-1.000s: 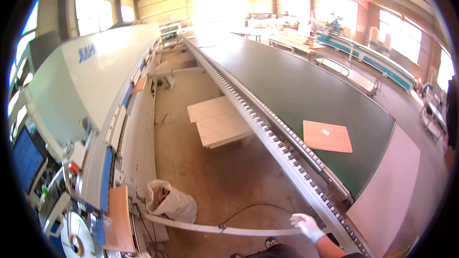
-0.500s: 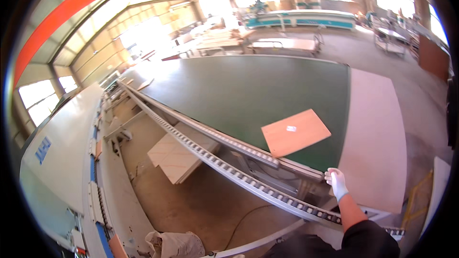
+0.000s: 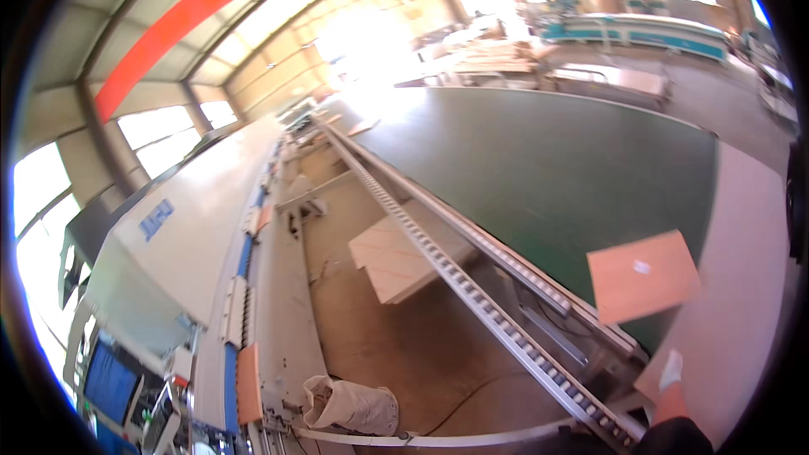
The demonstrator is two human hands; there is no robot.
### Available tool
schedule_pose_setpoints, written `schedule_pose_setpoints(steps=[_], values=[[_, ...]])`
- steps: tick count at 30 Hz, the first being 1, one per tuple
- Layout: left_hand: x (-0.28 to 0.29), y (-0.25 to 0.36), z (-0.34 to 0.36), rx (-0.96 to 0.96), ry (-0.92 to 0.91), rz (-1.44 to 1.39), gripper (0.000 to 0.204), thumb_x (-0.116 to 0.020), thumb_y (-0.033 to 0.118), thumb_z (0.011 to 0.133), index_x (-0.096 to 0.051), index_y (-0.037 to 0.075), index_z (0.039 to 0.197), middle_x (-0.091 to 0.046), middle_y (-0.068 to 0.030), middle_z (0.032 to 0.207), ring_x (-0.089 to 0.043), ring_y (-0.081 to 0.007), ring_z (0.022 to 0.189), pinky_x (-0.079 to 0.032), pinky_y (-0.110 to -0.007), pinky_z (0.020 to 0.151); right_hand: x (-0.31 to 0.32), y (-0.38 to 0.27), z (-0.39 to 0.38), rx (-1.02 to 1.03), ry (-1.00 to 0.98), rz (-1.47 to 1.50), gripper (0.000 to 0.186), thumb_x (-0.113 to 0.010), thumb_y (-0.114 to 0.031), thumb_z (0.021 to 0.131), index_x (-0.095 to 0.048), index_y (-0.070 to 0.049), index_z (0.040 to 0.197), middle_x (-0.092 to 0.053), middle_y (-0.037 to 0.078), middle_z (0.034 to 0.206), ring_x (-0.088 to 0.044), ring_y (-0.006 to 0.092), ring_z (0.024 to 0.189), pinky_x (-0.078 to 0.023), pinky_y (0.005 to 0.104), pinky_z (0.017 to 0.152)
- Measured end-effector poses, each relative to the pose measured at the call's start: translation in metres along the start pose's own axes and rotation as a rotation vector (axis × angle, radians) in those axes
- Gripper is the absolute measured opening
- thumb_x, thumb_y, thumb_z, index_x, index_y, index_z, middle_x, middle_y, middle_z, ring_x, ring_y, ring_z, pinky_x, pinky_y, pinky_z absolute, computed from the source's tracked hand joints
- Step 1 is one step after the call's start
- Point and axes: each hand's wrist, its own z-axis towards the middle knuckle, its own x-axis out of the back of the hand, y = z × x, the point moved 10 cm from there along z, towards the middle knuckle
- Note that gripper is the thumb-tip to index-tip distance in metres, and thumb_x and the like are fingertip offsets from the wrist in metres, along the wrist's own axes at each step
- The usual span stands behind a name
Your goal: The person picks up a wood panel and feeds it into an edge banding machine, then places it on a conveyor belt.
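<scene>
My right hand (image 3: pixel 672 369), in a white glove, is at the lower right over the pale board surface (image 3: pixel 742 303), close to the near corner of the green conveyor belt (image 3: pixel 506 168). It is smeared by motion, so its fingers cannot be made out. A flat orange-brown wood panel (image 3: pixel 645 286) with a small white label lies tilted on the belt's near end, a little beyond the hand and apart from it. My left hand is not in view.
A roller rail (image 3: pixel 421 261) runs along the belt's left side. Left of it stand a long pale machine (image 3: pixel 194 202), with an upright panel (image 3: pixel 249 383) at its edge, and a screen (image 3: pixel 109 379). A white sack (image 3: pixel 358 404) and stacked boards (image 3: pixel 396 261) sit below.
The view has swung left, so the belt, panel and rail appear farther right. My right hand has drawn back from the belt's corner toward the lower edge.
</scene>
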Motion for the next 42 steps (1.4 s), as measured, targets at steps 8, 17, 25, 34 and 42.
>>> schedule_pose_setpoints(steps=[8, 17, 25, 34, 42], values=[[-0.006, 0.007, -0.004, 0.202, 0.043, -0.231, 0.025, -0.043, 0.018, 0.089, -0.062, 0.007, 0.100, -0.064, -0.0164, 0.097, -0.061, -0.0318, 0.091, -0.048, -0.046, 0.082, -0.062, -0.037, -0.004, -0.052, -0.076, -0.050, 0.067, -0.047, -0.049, 0.089, -0.032, -0.013, 0.144, -0.040, 0.005, 0.141, -0.035, 0.0246, 0.131, -0.025, 0.0437, 0.108], [0.048, 0.069, -0.012, 0.271, 0.166, -1.083, 0.020, -0.045, 0.010, 0.087, -0.061, 0.008, 0.099, -0.061, -0.0157, 0.100, -0.057, -0.0361, 0.094, -0.049, -0.042, 0.083, -0.097, -0.063, -0.002, -0.256, -0.202, 0.593, 0.052, -0.038, -0.044, 0.094, -0.045, -0.010, 0.133, -0.051, 0.006, 0.134, -0.046, 0.0225, 0.123, -0.039, 0.0406, 0.098], [-0.006, 0.007, 0.042, 0.085, 0.030, -0.574, 0.017, -0.049, 0.010, 0.086, -0.057, 0.007, 0.100, -0.059, -0.0184, 0.099, -0.056, -0.0334, 0.095, -0.046, -0.042, 0.086, 0.016, -0.045, 0.035, -0.347, 0.023, 0.573, 0.042, -0.043, -0.046, 0.090, -0.053, -0.022, 0.123, -0.055, -0.003, 0.126, -0.048, 0.0202, 0.114, -0.047, 0.0397, 0.084], [0.080, 0.172, 0.040, -0.014, -0.085, -0.891, 0.032, -0.050, 0.026, 0.096, -0.059, 0.004, 0.116, -0.062, -0.0133, 0.111, -0.057, -0.0236, 0.101, -0.044, -0.036, 0.091, -0.061, -0.244, -0.107, 0.151, -0.363, 0.552, 0.047, -0.047, -0.039, 0.093, -0.046, -0.013, 0.133, -0.057, 0.002, 0.124, -0.056, 0.0140, 0.110, -0.051, 0.0282, 0.080], [0.206, 0.445, 0.011, -0.636, -0.307, -0.687, 0.055, -0.051, 0.028, 0.096, -0.036, -0.001, 0.141, -0.051, -0.0146, 0.135, -0.048, -0.0231, 0.124, -0.035, -0.036, 0.105, -0.235, -0.347, -0.302, 0.342, -0.638, 0.600, 0.028, -0.053, -0.015, 0.091, -0.055, -0.002, 0.115, -0.057, 0.008, 0.117, -0.053, 0.0201, 0.109, -0.044, 0.0376, 0.093]])
